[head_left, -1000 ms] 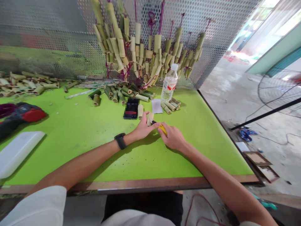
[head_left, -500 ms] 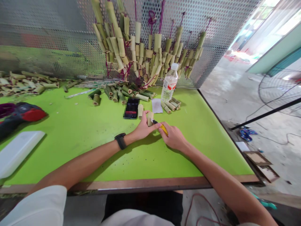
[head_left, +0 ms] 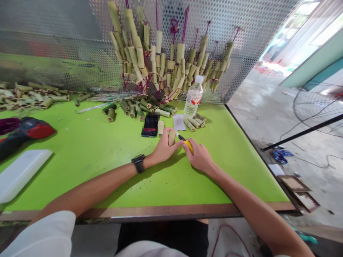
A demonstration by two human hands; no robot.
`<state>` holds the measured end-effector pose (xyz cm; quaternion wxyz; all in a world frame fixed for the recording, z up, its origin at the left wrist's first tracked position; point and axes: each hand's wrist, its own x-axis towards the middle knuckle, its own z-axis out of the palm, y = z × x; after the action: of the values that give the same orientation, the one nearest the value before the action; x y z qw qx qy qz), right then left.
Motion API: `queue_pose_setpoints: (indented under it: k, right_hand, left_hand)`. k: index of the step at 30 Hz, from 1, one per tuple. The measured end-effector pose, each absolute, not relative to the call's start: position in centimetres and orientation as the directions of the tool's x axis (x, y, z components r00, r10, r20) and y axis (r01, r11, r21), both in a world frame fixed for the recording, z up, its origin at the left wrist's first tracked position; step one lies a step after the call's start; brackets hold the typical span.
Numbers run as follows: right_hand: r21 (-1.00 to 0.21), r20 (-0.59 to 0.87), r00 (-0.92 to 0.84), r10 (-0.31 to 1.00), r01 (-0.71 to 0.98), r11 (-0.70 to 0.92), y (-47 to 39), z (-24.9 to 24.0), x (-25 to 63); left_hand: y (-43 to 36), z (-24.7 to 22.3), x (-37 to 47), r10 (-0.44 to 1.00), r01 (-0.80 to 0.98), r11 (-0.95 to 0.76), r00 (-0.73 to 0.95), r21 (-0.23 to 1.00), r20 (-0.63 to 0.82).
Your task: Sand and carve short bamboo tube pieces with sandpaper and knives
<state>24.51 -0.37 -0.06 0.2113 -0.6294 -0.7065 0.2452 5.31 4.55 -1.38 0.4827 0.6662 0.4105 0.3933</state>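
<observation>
Between the thumb and fingers of my left hand (head_left: 164, 147) is a short piece of pale bamboo (head_left: 172, 138), held just above the green table. My right hand (head_left: 200, 155) grips a yellow utility knife (head_left: 188, 145), its blade pointing up and left beside the bamboo's right edge. My left thumb reaches over to the knife near its front end. Just beyond my left hand stands another pale bamboo piece (head_left: 160, 128), next to a black phone (head_left: 150, 125). A sheet of grey sandpaper-like paper (head_left: 179, 122) lies behind the held piece.
A water bottle (head_left: 193, 98) stands behind short bamboo tubes (head_left: 195, 123). Green bamboo pieces (head_left: 132, 109) lie near the perforated metal panel (head_left: 66, 46), where bamboo strings (head_left: 171, 64) hang. To the left are a red-black power tool (head_left: 37, 128), a white box (head_left: 25, 171) and a bamboo pile (head_left: 34, 94).
The knife blade has shifted from over the bamboo's face to its right side, slightly apart from it. The bamboo piece has tilted a little in my left hand.
</observation>
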Motion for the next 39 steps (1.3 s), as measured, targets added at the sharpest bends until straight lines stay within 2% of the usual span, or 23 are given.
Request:
queue_pose_setpoints:
  k: [3,8,11,13,17,19,23,26,28,33,39]
  right_hand:
    - [-0.585,0.033,-0.043,0.999,0.809,0.054,-0.1,-0.1,24.9]
    - [-0.601,0.010,0.017,1.000,0.799,-0.008,0.1,0.3,25.1]
    - [-0.613,0.017,0.031,0.999,0.790,-0.014,0.1,0.3,25.1]
    - [-0.618,0.024,0.026,0.999,0.786,-0.006,0.2,0.2,25.1]
    - [-0.623,0.028,0.010,1.000,0.782,0.009,0.3,0.0,25.1]
    - [-0.620,0.031,0.010,0.999,0.785,0.012,0.3,0.0,25.1]
    - [-0.621,0.057,-0.015,0.998,0.782,0.047,0.2,0.2,25.0]
    - [-0.608,0.100,-0.081,0.992,0.784,0.126,0.0,0.6,25.0]
    - [-0.583,0.113,-0.117,0.987,0.796,0.161,-0.2,0.9,25.0]
    - [-0.570,0.038,-0.206,0.978,0.799,0.191,-0.3,1.3,25.1]
    - [-0.532,-0.016,-0.243,0.970,0.824,0.198,-0.5,1.7,24.8]
  left_hand:
    - [4.6,-1.0,5.0,0.907,0.270,-0.326,0.358,0.906,0.220]
    - [7.4,0.0,3.6,0.828,0.432,-0.550,0.395,0.715,0.398]
    - [10.3,0.5,1.8,0.848,0.471,-0.527,0.249,0.707,0.467]
    - [12.1,0.7,0.7,0.877,0.457,-0.476,0.178,0.751,0.447]
    - [13.7,1.0,-0.2,0.898,0.418,-0.437,0.149,0.797,0.414]
    - [13.0,1.1,0.4,0.898,0.316,-0.439,0.119,0.841,0.424]
    - [9.4,0.4,3.2,0.902,0.087,-0.365,0.279,0.927,0.329]
    - [6.6,-0.6,5.0,0.886,-0.054,-0.130,0.443,0.990,0.140]
    - [5.7,-1.3,5.5,0.870,-0.096,-0.003,0.490,0.995,0.050]
    - [5.6,-2.0,5.2,0.890,-0.085,0.107,0.453,0.991,-0.058]
    - [5.7,-1.8,5.4,0.902,-0.136,0.117,0.429,0.984,-0.048]
